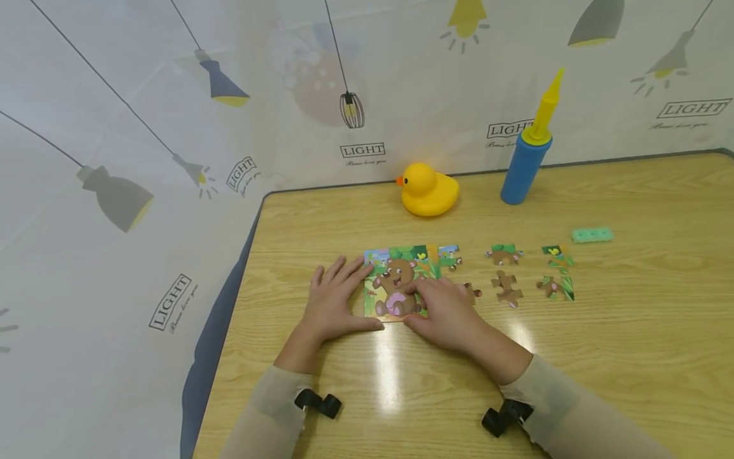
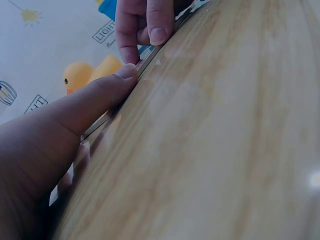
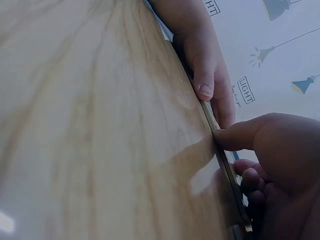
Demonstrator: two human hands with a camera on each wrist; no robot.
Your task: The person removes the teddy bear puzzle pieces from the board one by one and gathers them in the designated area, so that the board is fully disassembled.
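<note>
A bear picture puzzle (image 1: 395,274) lies flat on the wooden table between the two hands. At its left side rests my left hand (image 1: 335,303), fingers spread and fairly straight, its thumb (image 2: 107,90) along the front edge. My right hand (image 1: 450,312) holds the lower right part, with a bent index finger on the picture and the thumb (image 3: 235,136) against the front edge. Its other fingers are curled, and the palm hides that corner. Beside the right hand lie loose jigsaw pieces: a blue-green one (image 1: 450,256) touching or near the picture, and a brown one (image 1: 473,292) partly hidden.
More loose pieces lie to the right, including a brown piece (image 1: 507,289) and a green-edged piece (image 1: 556,287). Behind stand a yellow rubber duck (image 1: 429,191) and a blue hand pump (image 1: 524,169). A mint-green block (image 1: 592,235) lies farther right. A printed curtain (image 1: 309,159) borders the table.
</note>
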